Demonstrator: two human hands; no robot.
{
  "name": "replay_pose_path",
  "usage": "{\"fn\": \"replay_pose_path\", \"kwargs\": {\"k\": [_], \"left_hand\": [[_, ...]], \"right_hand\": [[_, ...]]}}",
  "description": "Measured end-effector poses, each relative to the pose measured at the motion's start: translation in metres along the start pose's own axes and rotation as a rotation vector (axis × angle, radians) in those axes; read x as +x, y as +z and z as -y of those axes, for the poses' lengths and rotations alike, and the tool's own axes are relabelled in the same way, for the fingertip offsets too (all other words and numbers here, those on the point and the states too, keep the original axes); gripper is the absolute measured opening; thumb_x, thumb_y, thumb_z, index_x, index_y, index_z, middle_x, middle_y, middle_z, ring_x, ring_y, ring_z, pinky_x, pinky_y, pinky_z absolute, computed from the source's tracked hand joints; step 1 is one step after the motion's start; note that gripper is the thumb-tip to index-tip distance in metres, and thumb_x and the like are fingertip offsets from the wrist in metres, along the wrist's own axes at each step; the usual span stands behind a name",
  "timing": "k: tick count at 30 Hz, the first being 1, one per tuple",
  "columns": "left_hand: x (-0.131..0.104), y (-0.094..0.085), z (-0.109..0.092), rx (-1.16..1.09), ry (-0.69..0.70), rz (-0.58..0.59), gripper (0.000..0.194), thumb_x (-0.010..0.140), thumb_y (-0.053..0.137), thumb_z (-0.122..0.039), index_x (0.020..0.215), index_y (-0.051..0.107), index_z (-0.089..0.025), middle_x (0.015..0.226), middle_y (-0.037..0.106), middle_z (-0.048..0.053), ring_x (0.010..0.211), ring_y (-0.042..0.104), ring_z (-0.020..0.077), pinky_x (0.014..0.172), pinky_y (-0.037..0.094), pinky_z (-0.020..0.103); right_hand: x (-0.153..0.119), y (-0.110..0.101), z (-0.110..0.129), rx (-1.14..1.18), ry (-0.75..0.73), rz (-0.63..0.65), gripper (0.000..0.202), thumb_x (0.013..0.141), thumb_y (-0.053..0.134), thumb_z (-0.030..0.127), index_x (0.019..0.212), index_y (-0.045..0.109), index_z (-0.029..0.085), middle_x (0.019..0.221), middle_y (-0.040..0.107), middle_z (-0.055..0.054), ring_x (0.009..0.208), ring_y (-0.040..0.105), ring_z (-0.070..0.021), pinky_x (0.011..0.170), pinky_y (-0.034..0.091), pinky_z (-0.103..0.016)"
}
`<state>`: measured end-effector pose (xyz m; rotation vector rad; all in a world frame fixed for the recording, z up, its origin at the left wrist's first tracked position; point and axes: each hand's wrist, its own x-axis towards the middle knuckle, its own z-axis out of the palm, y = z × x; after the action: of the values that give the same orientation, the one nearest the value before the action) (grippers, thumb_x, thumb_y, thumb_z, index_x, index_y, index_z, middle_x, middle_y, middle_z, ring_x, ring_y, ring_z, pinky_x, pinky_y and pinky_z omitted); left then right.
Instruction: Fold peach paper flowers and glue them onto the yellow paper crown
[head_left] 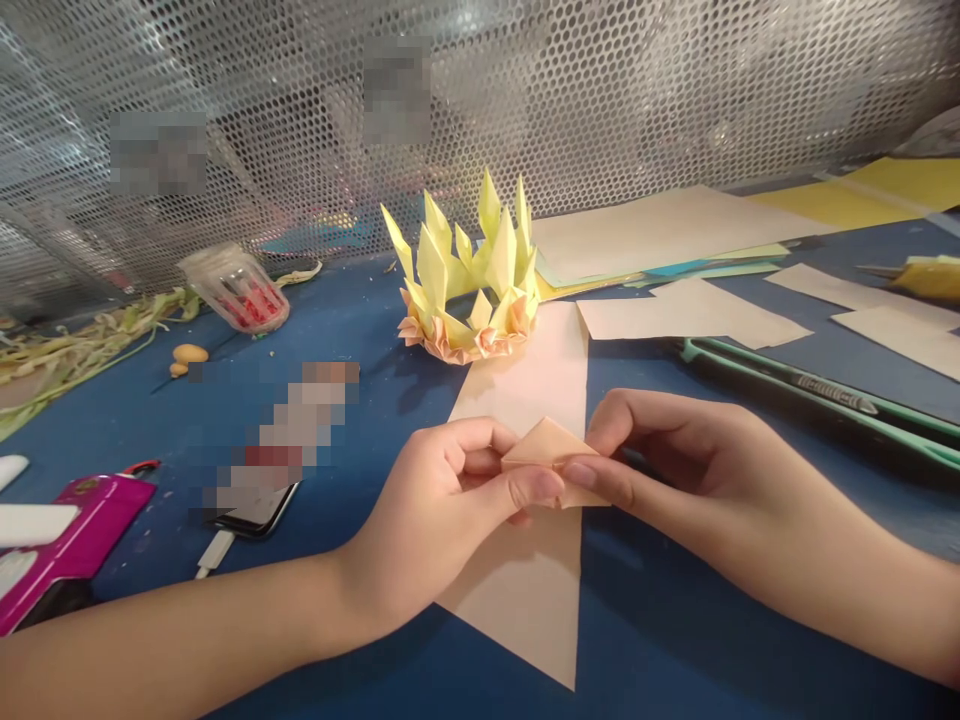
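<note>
A small folded piece of peach paper (549,442) is pinched between my two hands, its pointed tip facing away from me. My left hand (465,475) grips its left side, thumb on the near face. On the other side my right hand (660,460) holds it between thumb and curled fingers. Beneath lies a long pale peach paper strip (525,600) on the blue table. Just beyond stands a folded paper crown (469,290) with yellow-green spikes and a ring of peach petals at its base.
A phone (259,510) on a white cable lies at left, near a magenta tool (90,540). Behind it a clear jar (236,290) with red bits leans over. Paper strips (690,312) and a green-edged cutter (832,400) lie at right. Perforated metal mesh (600,100) borders the back.
</note>
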<state>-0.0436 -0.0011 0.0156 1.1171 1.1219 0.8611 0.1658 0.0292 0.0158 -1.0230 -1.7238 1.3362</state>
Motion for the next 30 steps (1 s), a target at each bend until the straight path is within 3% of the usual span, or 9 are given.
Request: {"fn": "replay_pose_path", "kwargs": {"k": [5, 10, 15, 19, 22, 24, 27, 30], "left_hand": [[-0.001, 0.001, -0.001, 0.082, 0.01, 0.002, 0.035, 0.088, 0.084, -0.045, 0.075, 0.067, -0.018, 0.075, 0.069, 0.001, 0.073, 0.059, 0.0127, 0.064, 0.048, 0.022], [-0.001, 0.001, 0.0, 0.089, 0.03, 0.018, 0.031, 0.095, 0.078, -0.044, 0.082, 0.065, -0.019, 0.084, 0.074, 0.002, 0.081, 0.067, 0.016, 0.07, 0.051, 0.024], [0.0, 0.002, -0.001, -0.08, 0.057, 0.073, 0.023, 0.102, 0.073, -0.041, 0.107, 0.072, -0.019, 0.095, 0.079, 0.002, 0.09, 0.075, 0.0139, 0.077, 0.055, 0.02], [-0.001, 0.002, 0.0, -0.174, 0.05, 0.12, 0.019, 0.104, 0.068, -0.038, 0.1, 0.065, -0.02, 0.087, 0.078, 0.001, 0.086, 0.075, 0.0152, 0.078, 0.055, 0.023], [-0.003, 0.0, 0.001, -0.065, 0.095, 0.071, 0.021, 0.101, 0.071, -0.035, 0.089, 0.063, -0.02, 0.08, 0.069, -0.002, 0.076, 0.066, 0.0132, 0.069, 0.049, 0.023], [-0.004, -0.001, -0.001, 0.026, 0.136, 0.049, 0.019, 0.099, 0.073, -0.035, 0.09, 0.068, -0.019, 0.084, 0.069, -0.002, 0.08, 0.064, 0.0131, 0.071, 0.048, 0.023], [-0.004, -0.003, -0.003, 0.073, 0.143, 0.052, 0.019, 0.098, 0.076, -0.037, 0.095, 0.072, -0.019, 0.089, 0.072, -0.001, 0.086, 0.066, 0.0135, 0.077, 0.05, 0.023], [-0.002, -0.004, -0.002, 0.034, 0.143, 0.038, 0.013, 0.099, 0.077, -0.031, 0.097, 0.07, -0.02, 0.09, 0.075, -0.002, 0.085, 0.068, 0.0119, 0.076, 0.052, 0.02]], "right_hand": [[-0.003, 0.002, 0.002, 0.02, 0.02, -0.007, 0.042, 0.073, 0.095, 0.058, 0.062, 0.071, 0.025, 0.055, 0.064, 0.003, 0.053, 0.053, -0.0106, 0.044, 0.041, -0.017], [0.0, 0.001, 0.002, 0.067, 0.071, 0.035, 0.037, 0.075, 0.094, 0.059, 0.07, 0.079, 0.026, 0.065, 0.075, 0.001, 0.062, 0.067, -0.0126, 0.056, 0.053, -0.017], [0.003, 0.002, -0.001, 0.114, 0.058, 0.123, 0.031, 0.089, 0.084, 0.058, 0.095, 0.081, 0.028, 0.088, 0.085, -0.002, 0.085, 0.081, -0.0189, 0.077, 0.064, -0.023], [0.0, 0.003, -0.004, 0.073, 0.007, 0.025, 0.04, 0.091, 0.082, 0.052, 0.122, 0.068, 0.03, 0.076, 0.08, 0.002, 0.072, 0.078, -0.0185, 0.066, 0.062, -0.025], [-0.004, 0.002, -0.005, -0.023, -0.086, -0.01, 0.028, 0.093, 0.081, 0.049, 0.109, 0.066, 0.031, 0.074, 0.077, 0.003, 0.068, 0.074, -0.0167, 0.061, 0.059, -0.023], [-0.007, -0.001, -0.006, -0.142, -0.174, 0.018, 0.019, 0.095, 0.078, 0.048, 0.098, 0.07, 0.031, 0.077, 0.077, 0.002, 0.07, 0.074, -0.016, 0.062, 0.058, -0.023], [-0.008, -0.004, -0.008, -0.257, -0.263, 0.067, 0.013, 0.097, 0.077, 0.042, 0.104, 0.074, 0.032, 0.085, 0.08, 0.001, 0.074, 0.075, -0.0176, 0.063, 0.06, -0.025], [-0.007, -0.005, -0.007, -0.319, -0.309, 0.043, 0.02, 0.092, 0.082, 0.037, 0.109, 0.074, 0.03, 0.09, 0.08, 0.0, 0.076, 0.075, -0.019, 0.067, 0.061, -0.028]]}}
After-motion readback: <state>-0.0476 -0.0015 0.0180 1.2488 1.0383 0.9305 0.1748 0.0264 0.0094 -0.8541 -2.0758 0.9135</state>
